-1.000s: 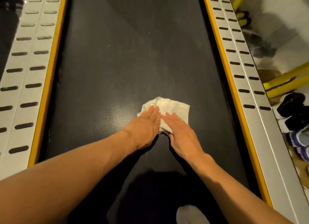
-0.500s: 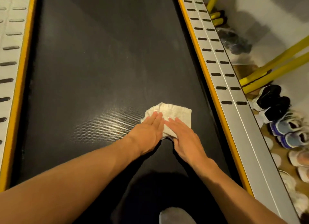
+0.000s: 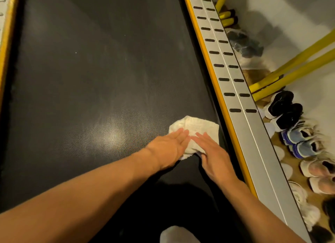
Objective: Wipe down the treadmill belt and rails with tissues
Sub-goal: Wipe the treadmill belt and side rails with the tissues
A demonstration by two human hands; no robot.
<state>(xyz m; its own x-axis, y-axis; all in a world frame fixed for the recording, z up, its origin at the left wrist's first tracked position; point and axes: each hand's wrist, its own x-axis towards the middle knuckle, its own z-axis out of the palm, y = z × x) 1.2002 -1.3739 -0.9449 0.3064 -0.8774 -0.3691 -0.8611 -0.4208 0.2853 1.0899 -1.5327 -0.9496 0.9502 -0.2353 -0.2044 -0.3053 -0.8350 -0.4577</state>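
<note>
A folded white tissue [image 3: 197, 125] lies flat on the black treadmill belt [image 3: 94, 76], close to the belt's right edge. My left hand [image 3: 168, 148] presses on the tissue's near left part with straight fingers. Beside it, my right hand [image 3: 213, 152] presses on the near right part, fingers also straight. The two hands lie side by side, fingertips almost touching. The silver slotted right rail [image 3: 241, 101] with its yellow strip [image 3: 215, 83] runs just right of the tissue. Only a sliver of the left rail [image 3: 5, 36] shows at the left edge.
Several pairs of shoes [image 3: 297, 139] line the floor right of the treadmill. Yellow bars [image 3: 293, 67] slant above them. A pale foot or sock [image 3: 177, 233] shows at the bottom on the belt.
Both hands have slid the tissue to the right across the belt, from near the middle to close beside the right rail. The view has turned right too.
</note>
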